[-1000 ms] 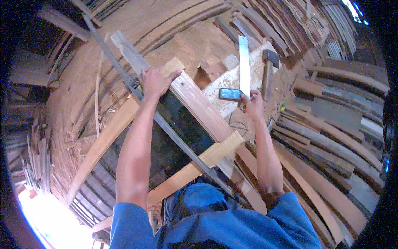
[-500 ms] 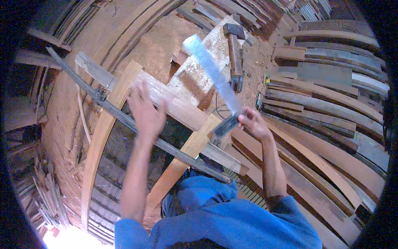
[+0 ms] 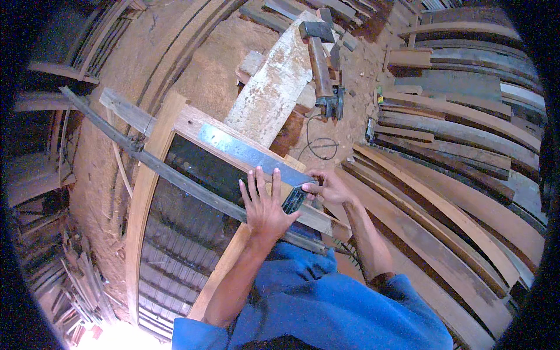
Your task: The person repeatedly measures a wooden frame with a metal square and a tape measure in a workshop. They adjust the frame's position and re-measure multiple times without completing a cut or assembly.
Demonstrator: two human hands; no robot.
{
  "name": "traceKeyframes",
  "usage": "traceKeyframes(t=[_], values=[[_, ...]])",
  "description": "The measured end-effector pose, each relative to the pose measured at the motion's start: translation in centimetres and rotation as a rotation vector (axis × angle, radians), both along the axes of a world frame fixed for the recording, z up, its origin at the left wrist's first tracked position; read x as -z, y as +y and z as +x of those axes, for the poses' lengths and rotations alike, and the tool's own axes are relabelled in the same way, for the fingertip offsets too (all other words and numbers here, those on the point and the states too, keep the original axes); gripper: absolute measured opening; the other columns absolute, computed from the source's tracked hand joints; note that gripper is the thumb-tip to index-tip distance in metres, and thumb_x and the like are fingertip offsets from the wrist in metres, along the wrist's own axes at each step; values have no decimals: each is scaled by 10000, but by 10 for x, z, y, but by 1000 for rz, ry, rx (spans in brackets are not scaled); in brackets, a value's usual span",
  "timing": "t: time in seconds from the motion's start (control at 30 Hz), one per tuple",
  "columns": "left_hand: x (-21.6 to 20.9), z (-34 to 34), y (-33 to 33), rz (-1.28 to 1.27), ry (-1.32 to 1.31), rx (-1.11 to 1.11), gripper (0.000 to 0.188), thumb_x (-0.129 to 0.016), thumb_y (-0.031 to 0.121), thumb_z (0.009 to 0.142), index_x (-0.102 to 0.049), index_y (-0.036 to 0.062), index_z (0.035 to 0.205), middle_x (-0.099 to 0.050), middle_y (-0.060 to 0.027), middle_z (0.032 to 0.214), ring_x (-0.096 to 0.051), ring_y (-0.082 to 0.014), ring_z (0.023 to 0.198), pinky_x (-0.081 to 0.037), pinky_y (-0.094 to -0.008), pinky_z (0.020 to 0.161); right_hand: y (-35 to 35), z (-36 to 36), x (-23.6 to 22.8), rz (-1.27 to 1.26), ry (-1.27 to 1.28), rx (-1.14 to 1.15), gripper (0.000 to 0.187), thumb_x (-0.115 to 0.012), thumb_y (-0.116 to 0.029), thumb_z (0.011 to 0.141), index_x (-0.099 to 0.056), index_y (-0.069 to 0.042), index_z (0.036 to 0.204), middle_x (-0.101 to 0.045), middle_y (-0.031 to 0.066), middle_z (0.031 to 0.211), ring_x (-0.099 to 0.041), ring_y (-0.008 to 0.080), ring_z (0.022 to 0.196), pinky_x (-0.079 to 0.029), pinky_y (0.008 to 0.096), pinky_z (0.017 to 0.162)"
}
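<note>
A try square with a wide metal blade (image 3: pixel 242 150) and a dark stock (image 3: pixel 294 200) lies against a wooden crosspiece (image 3: pixel 195 116). The blade runs along the crosspiece. My right hand (image 3: pixel 328 188) pinches the square near the corner where blade and stock meet. Beside the stock, my left hand (image 3: pixel 263 204) is spread flat, its fingertips at the blade's lower edge. Under my left hand passes a light wooden rail (image 3: pixel 227 256) of a frame with a dark, glossy panel (image 3: pixel 192 219). A long, thin grey bar (image 3: pixel 192 184) crosses the frame below the square.
An axe-like hammer (image 3: pixel 318 58) rests on a whitish board (image 3: pixel 274 87) ahead. Next to it sits a dark power tool (image 3: pixel 331 104) with a looped cord (image 3: pixel 322 149). Stacked planks (image 3: pixel 443 224) fill the right side. Scrap wood (image 3: pixel 87 286) lies at the lower left.
The try square has come down from the air onto the crosspiece. My left hand has moved right, from the crosspiece to beside the square's stock.
</note>
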State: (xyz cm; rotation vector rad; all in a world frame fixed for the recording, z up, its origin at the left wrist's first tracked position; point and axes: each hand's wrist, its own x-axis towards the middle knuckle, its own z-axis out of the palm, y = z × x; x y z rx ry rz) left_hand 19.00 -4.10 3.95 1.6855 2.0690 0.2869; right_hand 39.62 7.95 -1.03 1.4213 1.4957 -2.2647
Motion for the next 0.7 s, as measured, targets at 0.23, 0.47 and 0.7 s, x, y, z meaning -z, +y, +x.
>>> traceKeyframes(t=[0.23, 0.47, 0.7], values=[[-5, 5, 6, -45, -26, -35, 1155, -909, 478, 654, -407, 63, 1607, -279, -294, 1678, -239, -506, 1564, -261, -619, 1261, 9, -3, -14, 184, -23, -40, 383, -785, -316, 969, -732, -37, 1225, -760, 73, 1017, -682, 147, 946, -553, 351, 843], [-1, 7, 4, -66, -4, -29, 1147, -908, 482, 642, -435, 39, 1588, -274, -283, 1684, -205, -510, 1567, -257, -596, 1272, 7, -20, -9, 324, -269, 13, 239, -793, -255, 972, -779, -17, 976, -744, 28, 916, -641, 113, 851, -523, 325, 785], [2, 7, 1, -31, -20, -31, 1145, -903, 488, 658, -422, 51, 1600, -349, -255, 1631, -215, -521, 1555, -280, -588, 1266, 6, -20, -8, 303, -300, 51, 263, -792, -269, 971, -767, -8, 952, -725, 18, 833, -601, 98, 800, -503, 319, 747]])
